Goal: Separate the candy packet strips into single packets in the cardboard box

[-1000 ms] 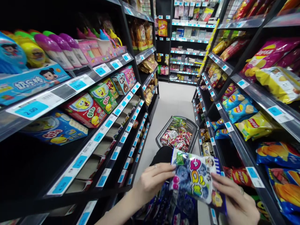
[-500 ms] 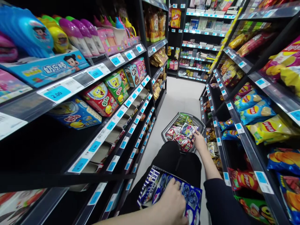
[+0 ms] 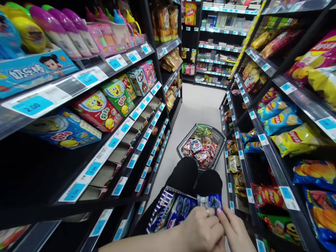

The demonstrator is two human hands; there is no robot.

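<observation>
On my lap rests a display box [image 3: 160,210] with a blue-and-white striped side, holding several blue packets [image 3: 181,208] with berry pictures. My left hand [image 3: 202,224], wearing a ring, is closed around one blue snack packet [image 3: 210,201] at the box's right side. The fingers of my right hand [image 3: 233,224] press on the right edge of that same packet, touching my left hand. Its lower part is hidden behind my hands. Beyond my knees, a grey shopping basket [image 3: 222,144] stands on the floor with several colourful snack packets [image 3: 201,150] in it.
Shelves close in on both sides. Boxed snacks [image 3: 115,96] and toy-like candy containers [image 3: 75,33] stand on the left; chip bags [image 3: 291,138] lie on the right. A pale floor aisle [image 3: 199,105] runs to a back shelf [image 3: 212,49].
My right hand has come back from the basket to my left hand at the box. A packet it held there now lies in the basket. The view has shifted slightly.
</observation>
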